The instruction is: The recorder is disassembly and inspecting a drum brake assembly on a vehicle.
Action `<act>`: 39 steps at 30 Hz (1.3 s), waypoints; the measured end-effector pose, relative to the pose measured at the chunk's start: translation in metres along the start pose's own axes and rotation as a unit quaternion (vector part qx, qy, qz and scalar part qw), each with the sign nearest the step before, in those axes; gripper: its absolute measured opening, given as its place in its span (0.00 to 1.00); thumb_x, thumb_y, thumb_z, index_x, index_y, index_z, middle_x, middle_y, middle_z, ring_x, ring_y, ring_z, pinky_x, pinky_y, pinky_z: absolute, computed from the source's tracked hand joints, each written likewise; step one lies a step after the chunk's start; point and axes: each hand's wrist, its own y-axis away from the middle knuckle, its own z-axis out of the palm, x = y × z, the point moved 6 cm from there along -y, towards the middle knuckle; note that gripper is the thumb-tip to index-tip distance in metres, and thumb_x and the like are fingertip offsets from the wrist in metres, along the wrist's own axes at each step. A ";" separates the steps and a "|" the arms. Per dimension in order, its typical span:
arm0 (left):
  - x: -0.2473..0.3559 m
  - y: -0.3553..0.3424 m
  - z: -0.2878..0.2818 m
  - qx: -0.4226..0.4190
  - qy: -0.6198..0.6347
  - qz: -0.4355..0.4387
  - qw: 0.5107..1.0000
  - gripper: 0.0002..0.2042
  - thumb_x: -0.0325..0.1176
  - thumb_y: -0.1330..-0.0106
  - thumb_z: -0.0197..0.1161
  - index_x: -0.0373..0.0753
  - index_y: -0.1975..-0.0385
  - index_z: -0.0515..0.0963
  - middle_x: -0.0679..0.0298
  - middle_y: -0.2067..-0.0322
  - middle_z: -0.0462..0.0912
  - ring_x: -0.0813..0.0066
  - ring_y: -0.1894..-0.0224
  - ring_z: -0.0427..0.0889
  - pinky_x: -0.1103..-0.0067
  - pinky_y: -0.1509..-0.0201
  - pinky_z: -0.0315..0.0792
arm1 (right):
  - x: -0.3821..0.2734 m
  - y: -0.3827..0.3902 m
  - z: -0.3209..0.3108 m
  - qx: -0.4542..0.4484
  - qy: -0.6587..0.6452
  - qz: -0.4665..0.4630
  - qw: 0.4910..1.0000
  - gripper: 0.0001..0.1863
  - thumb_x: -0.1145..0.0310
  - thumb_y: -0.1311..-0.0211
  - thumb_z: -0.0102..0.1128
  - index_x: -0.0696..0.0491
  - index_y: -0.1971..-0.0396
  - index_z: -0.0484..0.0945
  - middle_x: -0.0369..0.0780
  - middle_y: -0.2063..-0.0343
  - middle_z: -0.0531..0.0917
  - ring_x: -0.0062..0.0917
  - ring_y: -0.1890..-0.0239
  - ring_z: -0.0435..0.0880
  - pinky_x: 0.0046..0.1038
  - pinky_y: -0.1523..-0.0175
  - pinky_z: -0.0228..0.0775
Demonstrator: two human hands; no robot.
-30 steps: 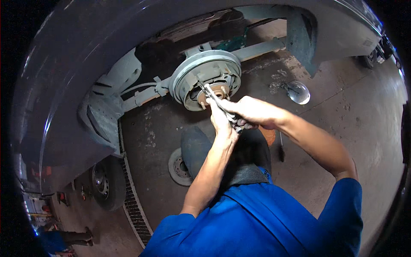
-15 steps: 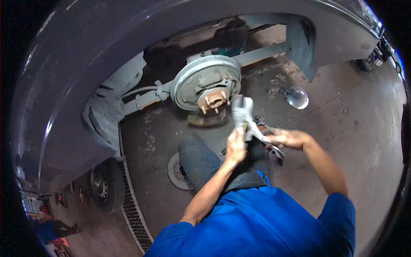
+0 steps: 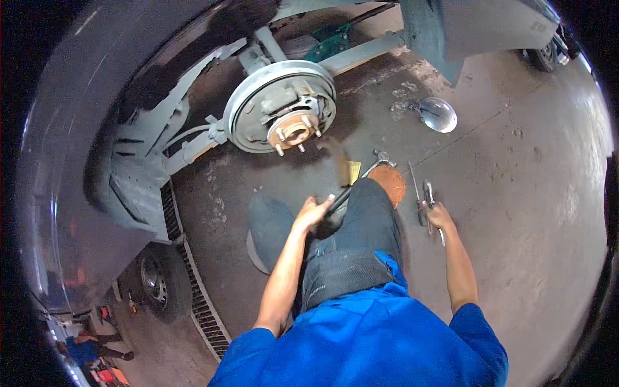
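Open concrete floor to my right, car body crowding the left and far side. My left hand is wrapped around a dark-handled hammer, its head blurred, just near the exposed grey brake backing plate with rusty hub and studs. My right hand grips pliers low by the floor; their jaws are hard to make out.

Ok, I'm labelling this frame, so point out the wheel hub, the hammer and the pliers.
wheel hub (image 3: 293, 132), head view, on the rusty centre flange between the studs.
hammer (image 3: 338, 156), head view, on its blurred head above the left hand.
pliers (image 3: 428, 192), head view, on the jaws above the right hand.
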 end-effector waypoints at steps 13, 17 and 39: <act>0.044 -0.142 -0.043 0.459 -0.171 -0.019 0.871 0.54 0.63 0.61 0.72 0.29 0.39 0.59 0.37 0.39 0.59 0.50 0.34 0.57 0.66 0.32 0.54 | 0.038 -0.032 0.136 0.172 0.242 0.040 0.954 0.18 0.59 0.43 0.56 0.56 0.58 0.76 0.45 0.51 0.73 0.37 0.51 0.74 0.37 0.55 0.75; 0.067 -0.179 -0.011 0.225 0.008 0.141 0.964 0.39 0.55 0.55 0.72 0.28 0.51 0.72 0.47 0.51 0.77 0.61 0.48 0.76 0.69 0.45 0.67 | 0.047 -0.046 0.169 0.173 0.288 0.007 0.942 0.10 0.68 0.41 0.49 0.53 0.61 0.76 0.42 0.51 0.71 0.34 0.56 0.76 0.33 0.57 0.75; 0.039 -0.146 -0.037 0.487 -0.102 0.257 0.828 0.18 0.45 0.45 0.64 0.33 0.70 0.75 0.48 0.71 0.76 0.44 0.67 0.77 0.55 0.64 0.68 | -0.362 -0.054 0.057 0.130 -0.411 -0.172 0.886 0.18 0.61 0.51 0.67 0.59 0.64 0.81 0.49 0.68 0.84 0.39 0.63 0.84 0.34 0.55 0.75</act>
